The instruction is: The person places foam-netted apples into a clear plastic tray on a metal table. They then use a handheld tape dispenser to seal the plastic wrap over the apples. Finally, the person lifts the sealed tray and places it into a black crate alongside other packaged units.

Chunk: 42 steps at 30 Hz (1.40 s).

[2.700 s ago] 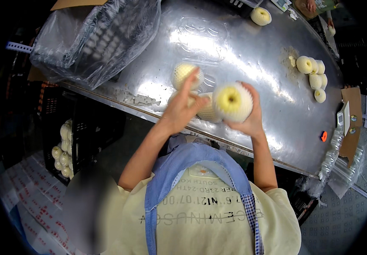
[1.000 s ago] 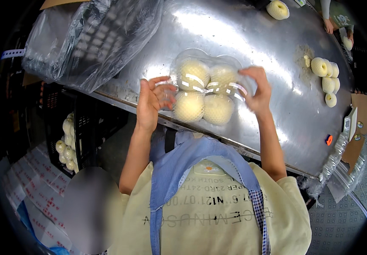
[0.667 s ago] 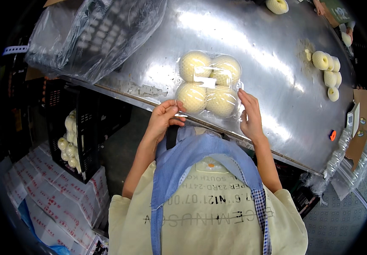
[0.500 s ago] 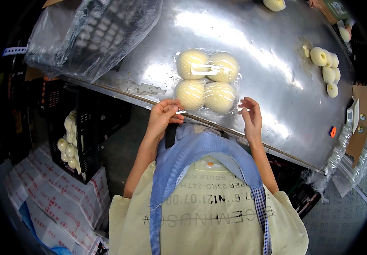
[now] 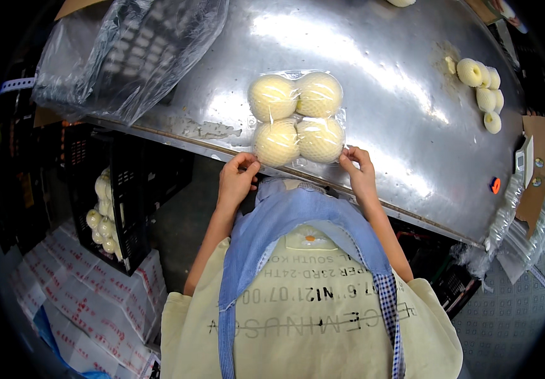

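Observation:
A clear plastic clamshell (image 5: 298, 117) lies closed near the steel table's front edge, with pale fruits in white foam nets in a two-by-two layout. My left hand (image 5: 247, 165) pinches its near left corner with fingertips and thumb. At the near right corner, my right hand (image 5: 356, 165) likewise grips the container between thumb and curled fingers. The fruits show through the shiny lid, whose edges are hard to make out.
A plastic-lined crate (image 5: 127, 57) occupies the steel table's (image 5: 203, 88) back left. Netted fruits (image 5: 487, 101) cluster right, near an orange tool (image 5: 495, 185) and cardboard (image 5: 534, 174). A black crate (image 5: 127, 202) of fruit stands below left. A co-worker (image 5: 500, 12) is partly visible top right.
Earlier both hands handled loose netted fruit; since then the clamshell has been filled and shut. My right hand has moved from beside it onto its near right corner, while my left stays at the left.

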### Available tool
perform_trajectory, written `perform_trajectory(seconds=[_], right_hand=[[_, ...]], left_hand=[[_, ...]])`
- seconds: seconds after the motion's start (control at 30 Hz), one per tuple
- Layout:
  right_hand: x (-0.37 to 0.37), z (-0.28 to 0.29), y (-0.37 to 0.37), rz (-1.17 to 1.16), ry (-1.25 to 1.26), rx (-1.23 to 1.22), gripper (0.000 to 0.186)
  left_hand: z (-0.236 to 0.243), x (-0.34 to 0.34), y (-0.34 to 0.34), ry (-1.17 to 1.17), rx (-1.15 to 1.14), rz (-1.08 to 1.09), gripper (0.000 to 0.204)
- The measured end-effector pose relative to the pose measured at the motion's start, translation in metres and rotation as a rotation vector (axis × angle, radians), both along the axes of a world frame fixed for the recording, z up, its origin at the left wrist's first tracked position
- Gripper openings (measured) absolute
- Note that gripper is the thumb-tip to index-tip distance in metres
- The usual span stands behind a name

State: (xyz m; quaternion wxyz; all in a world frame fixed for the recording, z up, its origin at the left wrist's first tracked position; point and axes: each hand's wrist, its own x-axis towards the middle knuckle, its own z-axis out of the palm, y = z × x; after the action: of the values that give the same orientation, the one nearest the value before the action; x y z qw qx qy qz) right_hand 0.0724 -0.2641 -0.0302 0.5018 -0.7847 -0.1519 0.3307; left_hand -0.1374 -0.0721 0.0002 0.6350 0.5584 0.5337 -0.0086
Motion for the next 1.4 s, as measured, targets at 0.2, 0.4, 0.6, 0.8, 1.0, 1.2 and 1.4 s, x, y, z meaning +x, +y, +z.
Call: perform_trajectory(seconds=[0.2, 0.4, 0.6, 0.8, 1.0, 1.2, 1.4], right_hand=[[0.001, 0.018, 0.012, -0.138, 0.479, 0.121, 0.009], [0.002, 0.015, 0.026, -0.430, 0.567, 0.374, 0.014], [-0.012, 0.016, 0.033, -0.061, 0.851, 0.295, 0.028], [-0.033, 0.028, 0.084, 0.347, 0.657, 0.257, 0.051], [-0.048, 0.013, 0.084, 0.547, 0.133, 0.247, 0.062], [-0.026, 0.010, 0.080, 0.203, 0.649, 0.202, 0.038], [-0.018, 0.031, 0.086, -0.379, 0.690, 0.230, 0.018]], left_hand=[[0.006, 0.004, 0.001, -0.180, -0.279, 0.157, 0.008], [0.000, 0.028, 0.010, -0.458, -0.307, 0.255, 0.012], [-0.005, 0.064, 0.019, -0.636, -0.370, 0.334, 0.010], [-0.012, 0.063, 0.016, -0.597, -0.356, 0.369, 0.009], [-0.019, 0.060, 0.017, -0.577, -0.321, 0.355, 0.008], [-0.020, 0.065, 0.017, -0.525, -0.310, 0.382, 0.010], [-0.017, 0.072, 0.018, -0.517, -0.328, 0.446, 0.009]])
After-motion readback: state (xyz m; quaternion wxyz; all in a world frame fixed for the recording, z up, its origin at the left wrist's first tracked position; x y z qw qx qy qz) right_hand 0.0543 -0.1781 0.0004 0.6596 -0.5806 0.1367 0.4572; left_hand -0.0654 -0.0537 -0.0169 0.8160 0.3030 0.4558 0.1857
